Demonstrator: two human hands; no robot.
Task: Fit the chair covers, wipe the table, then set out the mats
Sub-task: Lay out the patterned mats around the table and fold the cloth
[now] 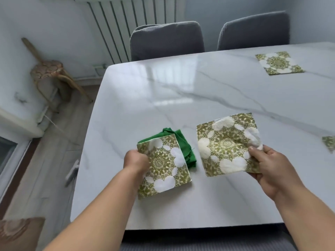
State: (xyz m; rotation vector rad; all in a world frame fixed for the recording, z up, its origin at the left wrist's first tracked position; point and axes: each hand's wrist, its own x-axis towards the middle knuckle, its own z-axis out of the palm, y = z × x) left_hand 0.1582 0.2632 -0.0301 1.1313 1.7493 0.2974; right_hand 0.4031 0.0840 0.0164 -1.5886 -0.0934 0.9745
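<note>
My left hand grips the left edge of a green-and-white patterned mat held over a folded green cloth on the marble table. My right hand pinches the right corner of a second patterned mat, lifted a little off the table. A third mat lies flat at the far right. Another mat shows partly at the right edge. Two chairs with grey covers, one and the other, stand at the far side.
A white radiator hangs on the back wall. A wooden stool stands at the left by the wall. A patterned brown cushion shows at the bottom left. The table's near edge lies just before me.
</note>
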